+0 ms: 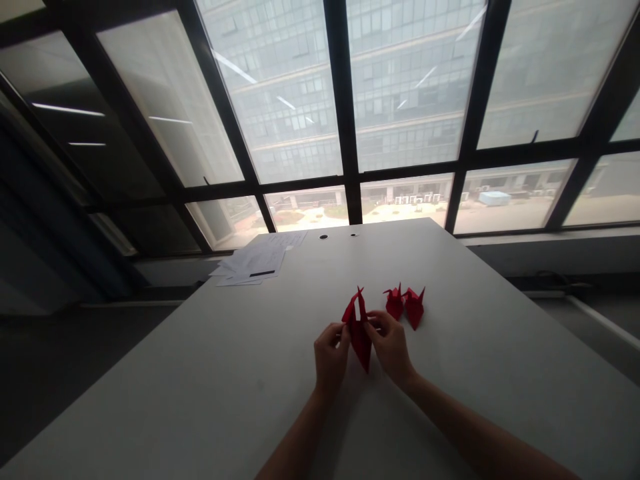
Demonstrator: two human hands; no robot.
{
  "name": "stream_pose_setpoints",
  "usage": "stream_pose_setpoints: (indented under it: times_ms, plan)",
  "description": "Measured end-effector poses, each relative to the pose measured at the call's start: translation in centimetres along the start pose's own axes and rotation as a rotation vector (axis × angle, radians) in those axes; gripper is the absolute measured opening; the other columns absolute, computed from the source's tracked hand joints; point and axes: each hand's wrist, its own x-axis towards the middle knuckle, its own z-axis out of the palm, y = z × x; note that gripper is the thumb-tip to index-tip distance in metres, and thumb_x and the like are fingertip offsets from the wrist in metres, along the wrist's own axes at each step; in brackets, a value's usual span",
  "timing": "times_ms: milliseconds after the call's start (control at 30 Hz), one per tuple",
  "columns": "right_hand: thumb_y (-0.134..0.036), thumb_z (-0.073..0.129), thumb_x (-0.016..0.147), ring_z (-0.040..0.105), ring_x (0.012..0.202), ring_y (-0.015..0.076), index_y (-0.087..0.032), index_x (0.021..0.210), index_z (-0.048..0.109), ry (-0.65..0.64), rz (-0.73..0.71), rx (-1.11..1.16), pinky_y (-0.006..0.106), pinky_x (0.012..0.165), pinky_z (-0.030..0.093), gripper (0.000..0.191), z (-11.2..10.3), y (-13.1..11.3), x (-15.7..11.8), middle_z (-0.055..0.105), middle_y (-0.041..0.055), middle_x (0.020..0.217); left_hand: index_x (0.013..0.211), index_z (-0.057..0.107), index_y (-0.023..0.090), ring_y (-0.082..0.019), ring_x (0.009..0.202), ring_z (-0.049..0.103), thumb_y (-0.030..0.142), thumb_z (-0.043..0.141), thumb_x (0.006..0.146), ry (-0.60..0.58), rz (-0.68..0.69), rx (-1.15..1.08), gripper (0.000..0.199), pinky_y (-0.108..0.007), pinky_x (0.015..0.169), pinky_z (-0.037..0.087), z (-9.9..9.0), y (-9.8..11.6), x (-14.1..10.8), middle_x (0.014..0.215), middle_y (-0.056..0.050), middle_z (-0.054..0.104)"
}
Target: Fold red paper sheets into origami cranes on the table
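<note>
A folded red paper piece (361, 340) is held between my two hands above the white table (225, 373). Two narrow points rise at its far end, and a broader point faces toward me. My left hand (331, 357) pinches its left edge between thumb and fingers. On the right edge, my right hand (390, 343) grips it the same way. Just beyond my right hand lie two finished-looking red paper cranes, one (395, 305) on the left and one (415, 309) on the right, side by side.
Loose white papers (260, 257) with a black strip lie at the table's far left. Two small dark round spots, one (323, 237) larger, mark the far edge. Large dark-framed windows (353, 133) stand behind the table, and a blue curtain (55, 213) hangs at left.
</note>
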Motion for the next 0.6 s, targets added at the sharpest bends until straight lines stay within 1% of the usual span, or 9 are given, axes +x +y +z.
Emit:
stream_pose_setpoints:
  times_ms: [33, 100, 133, 200, 300, 367, 433, 533, 600]
  plan:
    - [-0.029, 0.063, 0.085, 0.066, 0.071, 0.0193, -0.018, 0.095, 0.061, 0.028, -0.025, -0.036, 0.03, 0.062, 0.052, 0.015, 0.0, 0.0, 0.0, 0.069, 0.0039, 0.08, 0.082, 0.07, 0.015, -0.016, 0.068, 0.06, 0.033, 0.057, 0.093, -0.02, -0.035, -0.045, 0.024, -0.024, 0.062, 0.048, 0.1, 0.0, 0.0, 0.076, -0.004, 0.068]
    - [-0.025, 0.06, 0.085, 0.063, 0.073, 0.0183, -0.02, 0.091, 0.059, 0.06, -0.109, -0.152, 0.029, 0.064, 0.05, 0.008, 0.0, 0.0, -0.1, 0.066, 0.003, 0.082, 0.083, 0.069, 0.014, -0.016, 0.067, 0.059, 0.035, 0.058, 0.092, -0.053, -0.081, -0.109, 0.025, -0.024, 0.061, 0.047, 0.2, -0.2, 0.0, 0.074, -0.004, 0.067]
    - [-0.025, 0.059, 0.086, 0.062, 0.075, 0.0182, -0.02, 0.088, 0.058, 0.058, -0.154, -0.216, 0.029, 0.065, 0.05, 0.005, 0.0, 0.0, -0.1, 0.065, 0.0032, 0.083, 0.084, 0.069, 0.014, -0.016, 0.067, 0.059, 0.036, 0.059, 0.091, -0.058, -0.093, -0.127, 0.025, -0.024, 0.062, 0.047, 0.3, -0.3, 0.0, 0.075, -0.004, 0.067]
    - [-0.026, 0.058, 0.086, 0.06, 0.077, 0.0186, -0.02, 0.083, 0.059, 0.029, -0.212, -0.324, 0.029, 0.066, 0.048, 0.007, 0.0, 0.0, -0.1, 0.064, 0.0039, 0.084, 0.089, 0.068, 0.015, -0.017, 0.071, 0.06, 0.036, 0.06, 0.09, -0.039, -0.1, -0.145, 0.023, -0.025, 0.064, 0.048, 0.4, -0.6, 0.0, 0.079, -0.004, 0.068]
    - [-0.03, 0.064, 0.084, 0.059, 0.073, 0.0185, -0.02, 0.083, 0.061, 0.033, -0.183, -0.386, 0.03, 0.064, 0.047, 0.011, -0.1, 0.2, 0.0, 0.064, 0.0039, 0.082, 0.097, 0.062, 0.017, -0.016, 0.074, 0.062, 0.034, 0.064, 0.089, 0.024, -0.077, -0.155, 0.019, -0.025, 0.066, 0.05, 0.5, -1.0, -0.1, 0.085, -0.003, 0.066]
    - [-0.032, 0.066, 0.082, 0.059, 0.069, 0.0181, -0.019, 0.082, 0.061, 0.04, -0.133, -0.376, 0.03, 0.063, 0.047, 0.013, -0.2, 0.3, 0.1, 0.065, 0.0035, 0.08, 0.096, 0.059, 0.019, -0.015, 0.072, 0.061, 0.032, 0.063, 0.09, 0.044, -0.05, -0.127, 0.016, -0.024, 0.064, 0.049, 0.5, -1.2, -0.1, 0.084, -0.002, 0.065]
    - [-0.032, 0.064, 0.083, 0.06, 0.066, 0.0179, -0.019, 0.08, 0.062, 0.027, -0.099, -0.356, 0.029, 0.061, 0.048, 0.014, -0.3, 0.4, 0.2, 0.065, 0.0033, 0.076, 0.094, 0.059, 0.019, -0.015, 0.072, 0.061, 0.031, 0.059, 0.092, 0.026, -0.01, -0.07, 0.012, -0.024, 0.065, 0.049, 0.4, -1.2, -0.1, 0.084, -0.002, 0.064]
    - [-0.03, 0.06, 0.085, 0.062, 0.065, 0.018, -0.018, 0.076, 0.064, 0.003, -0.097, -0.349, 0.029, 0.06, 0.049, 0.015, -0.4, 0.3, 0.2, 0.066, 0.0038, 0.072, 0.095, 0.062, 0.019, -0.017, 0.08, 0.062, 0.028, 0.055, 0.094, -0.022, 0.056, 0.005, 0.011, -0.026, 0.071, 0.049, 0.2, -1.1, -0.2, 0.09, -0.004, 0.066]
    - [-0.03, 0.06, 0.084, 0.062, 0.064, 0.0182, -0.018, 0.075, 0.064, 0.007, -0.089, -0.337, 0.029, 0.06, 0.049, 0.016, -0.4, 0.2, 0.2, 0.067, 0.0041, 0.072, 0.097, 0.062, 0.02, -0.017, 0.082, 0.062, 0.027, 0.055, 0.094, -0.021, 0.078, 0.023, 0.01, -0.027, 0.073, 0.05, 0.2, -1.0, -0.2, 0.092, -0.004, 0.066]
